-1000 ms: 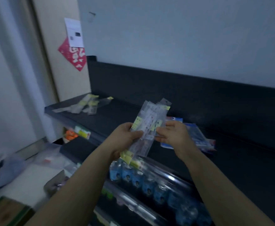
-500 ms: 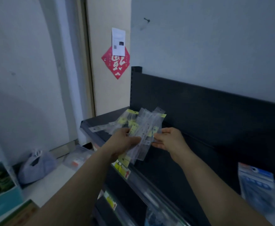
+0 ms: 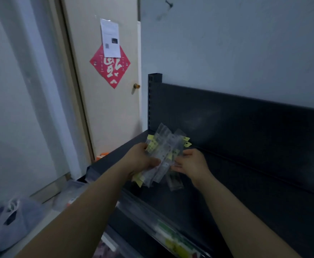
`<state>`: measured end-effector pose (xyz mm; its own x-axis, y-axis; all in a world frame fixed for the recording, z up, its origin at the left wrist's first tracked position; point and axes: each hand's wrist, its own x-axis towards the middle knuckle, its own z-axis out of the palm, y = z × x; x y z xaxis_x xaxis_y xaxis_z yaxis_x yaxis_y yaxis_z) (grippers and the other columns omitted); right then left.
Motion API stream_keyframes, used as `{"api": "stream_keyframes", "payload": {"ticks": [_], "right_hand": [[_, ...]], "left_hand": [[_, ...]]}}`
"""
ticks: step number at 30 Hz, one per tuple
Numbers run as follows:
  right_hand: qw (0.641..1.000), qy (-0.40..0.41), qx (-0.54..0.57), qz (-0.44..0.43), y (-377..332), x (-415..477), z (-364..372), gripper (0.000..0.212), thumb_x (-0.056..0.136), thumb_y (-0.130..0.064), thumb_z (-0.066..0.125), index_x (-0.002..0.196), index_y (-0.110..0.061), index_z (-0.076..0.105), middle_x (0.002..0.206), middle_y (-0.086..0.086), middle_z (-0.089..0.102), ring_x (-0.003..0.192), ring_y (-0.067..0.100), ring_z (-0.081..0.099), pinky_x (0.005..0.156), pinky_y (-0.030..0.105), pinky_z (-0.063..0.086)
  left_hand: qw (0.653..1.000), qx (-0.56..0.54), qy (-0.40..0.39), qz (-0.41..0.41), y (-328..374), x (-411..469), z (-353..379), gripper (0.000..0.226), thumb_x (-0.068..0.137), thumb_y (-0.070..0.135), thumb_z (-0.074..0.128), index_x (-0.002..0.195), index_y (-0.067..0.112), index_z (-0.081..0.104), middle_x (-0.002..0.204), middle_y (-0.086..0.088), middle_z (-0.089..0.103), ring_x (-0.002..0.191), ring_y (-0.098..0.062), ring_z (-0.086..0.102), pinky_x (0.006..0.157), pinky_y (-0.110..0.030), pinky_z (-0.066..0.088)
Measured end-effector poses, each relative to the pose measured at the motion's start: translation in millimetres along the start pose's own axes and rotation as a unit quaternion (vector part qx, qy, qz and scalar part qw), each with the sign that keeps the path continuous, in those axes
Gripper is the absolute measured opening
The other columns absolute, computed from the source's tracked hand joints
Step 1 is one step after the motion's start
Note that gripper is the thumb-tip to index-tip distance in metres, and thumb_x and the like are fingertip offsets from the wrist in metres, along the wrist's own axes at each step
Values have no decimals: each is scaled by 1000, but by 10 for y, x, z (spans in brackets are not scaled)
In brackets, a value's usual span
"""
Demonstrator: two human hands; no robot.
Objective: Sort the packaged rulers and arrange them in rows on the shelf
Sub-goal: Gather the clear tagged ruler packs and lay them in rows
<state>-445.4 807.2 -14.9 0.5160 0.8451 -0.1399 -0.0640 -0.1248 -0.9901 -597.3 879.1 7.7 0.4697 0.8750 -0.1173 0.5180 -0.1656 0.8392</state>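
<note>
Left hand (image 3: 141, 161) grips a fanned bundle of packaged rulers (image 3: 162, 155), thumb curled across the front. Right hand (image 3: 193, 162) pinches the bundle's right edge between thumb and fingers. Both hands are closed on the same bundle.

Bundle sits over the left end of the top shelf (image 3: 227, 183), near the front edge. Can't tell if it touches the deck.

Containers:
- Clear plastic sleeves with yellow tags, rulers inside. One sleeve hangs lower than the rest, under the right hand.
- 1 grey plastic bag (image 3: 12, 220) on the floor at lower left, contents not visible.

Counts: 1 bundle. Sleeves overlap and blur, so the exact number is unreadable, but it's more than three. 2 hands.

Shelf unit: 1 dark back panel (image 3: 245, 118), 1 slotted upright (image 3: 153, 99) at its left end, and a label strip (image 3: 171, 233) along the front edge with yellow and green tags.

Door (image 3: 104, 112) beyond the left end: 1 red diamond decoration (image 3: 110, 69), 1 white paper sheet (image 3: 110, 40) overlapping its top, 1 brass knob (image 3: 136, 86).
</note>
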Motion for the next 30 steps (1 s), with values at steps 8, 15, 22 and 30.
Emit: {"api": "stream_keyframes", "payload": {"ticks": [8, 15, 22, 30], "right_hand": [[939, 78, -326, -72, 96, 86, 36, 13, 88, -16, 58, 96, -7, 55, 88, 6, 58, 80, 22, 60, 68, 35, 54], [828, 67, -545, -111, 7, -21, -40, 22, 88, -36, 59, 94, -16, 59, 106, 5, 50, 99, 22, 51, 80, 34, 48], [818, 99, -547, -146, -8, -232, -187, 46, 92, -35, 57, 132, -15, 51, 133, 3, 50, 120, 18, 48, 99, 27, 38], [783, 188, -574, -150, -18, -806, -752, 47, 95, -34, 52, 138, -15, 47, 137, 1, 51, 124, 17, 45, 106, 22, 27]], "left_hand": [[980, 172, -20, 99, -53, 306, -58, 48, 75, 24, 77, 116, 15, 54, 97, 6, 57, 89, -17, 60, 70, -27, 46], [932, 336, 17, 134, -81, 421, -82, 61, 84, 48, 63, 132, 15, 45, 126, -5, 59, 113, -24, 56, 86, -35, 49], [911, 346, 11, 223, 39, 312, 32, 49, 89, 50, 53, 126, 18, 54, 126, -3, 59, 115, -23, 55, 87, -34, 46], [870, 315, -2, 380, 512, -94, 630, 39, 95, 42, 48, 127, 22, 54, 123, 1, 61, 110, -18, 57, 91, -35, 47]]}}
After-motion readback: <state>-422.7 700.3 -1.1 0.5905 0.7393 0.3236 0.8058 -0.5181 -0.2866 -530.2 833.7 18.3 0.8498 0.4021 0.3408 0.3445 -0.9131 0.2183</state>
